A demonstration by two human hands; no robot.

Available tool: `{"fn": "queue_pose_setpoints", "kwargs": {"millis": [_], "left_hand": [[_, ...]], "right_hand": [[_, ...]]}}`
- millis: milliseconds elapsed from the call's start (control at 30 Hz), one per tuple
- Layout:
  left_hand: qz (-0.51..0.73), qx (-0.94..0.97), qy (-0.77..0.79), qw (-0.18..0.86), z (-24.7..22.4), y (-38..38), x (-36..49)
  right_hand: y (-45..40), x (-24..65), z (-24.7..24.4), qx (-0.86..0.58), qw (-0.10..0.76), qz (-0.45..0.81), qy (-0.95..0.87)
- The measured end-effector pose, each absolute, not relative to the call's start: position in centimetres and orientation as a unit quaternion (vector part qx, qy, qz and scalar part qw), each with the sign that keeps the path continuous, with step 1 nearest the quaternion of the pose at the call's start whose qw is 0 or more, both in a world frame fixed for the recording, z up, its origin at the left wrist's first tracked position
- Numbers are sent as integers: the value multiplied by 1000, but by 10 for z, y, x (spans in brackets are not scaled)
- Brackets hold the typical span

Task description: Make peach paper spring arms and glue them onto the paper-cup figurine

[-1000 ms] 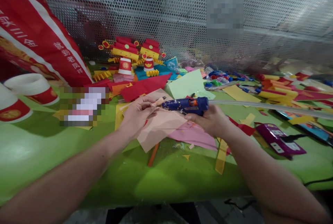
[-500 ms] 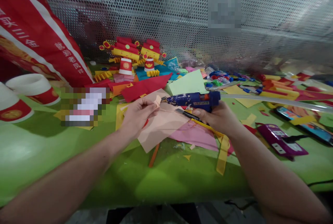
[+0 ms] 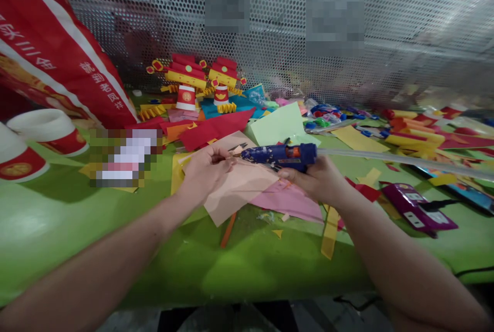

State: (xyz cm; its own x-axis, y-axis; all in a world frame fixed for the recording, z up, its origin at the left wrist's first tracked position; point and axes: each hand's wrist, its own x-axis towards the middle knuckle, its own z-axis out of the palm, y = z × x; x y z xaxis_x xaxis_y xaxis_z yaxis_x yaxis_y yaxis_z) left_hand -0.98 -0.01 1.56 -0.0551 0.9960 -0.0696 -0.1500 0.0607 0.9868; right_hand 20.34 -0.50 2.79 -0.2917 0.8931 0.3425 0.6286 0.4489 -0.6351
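My right hand is wrapped round the handle of a blue glue gun, worn and spotted on its barrel. A long clear glue stick sticks out of its back. The nozzle points left and meets the fingertips of my left hand. Those fingers are pinched on a small peach paper piece, mostly hidden by the fingers and nozzle. Below both hands lies a peach paper sheet, overlapping a pink sheet.
Two red-and-yellow paper cup figures stand at the back. White-and-red paper cups are at left, near a large red bag. A purple power strip and a phone lie right. A perforated metal panel rises behind.
The glue gun has shifted slightly left and down, and its nozzle now meets my left fingertips. The small peach piece, plainly visible before, is mostly covered. My left hand has barely moved.
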Motion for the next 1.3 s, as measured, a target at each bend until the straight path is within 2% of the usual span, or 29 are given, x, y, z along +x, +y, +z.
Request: {"fn": "queue_pose_setpoints", "kwargs": {"millis": [300,500,933,1067,1300], "left_hand": [[517,457,508,515,16,0,-8],[512,457,509,520,14,2,-9],[525,438,502,530,11,2,-11],[530,441,503,520,14,3,-12],[532,411,513,534,16,4,-12]], "right_hand": [[-6,201,29,-517,295,157,-788],[-8,200,31,-519,294,134,-791],[-8,201,33,-555,256,136,-780],[-7,203,35,-544,307,184,-759],[16,236,47,-540,508,261,-618]]}}
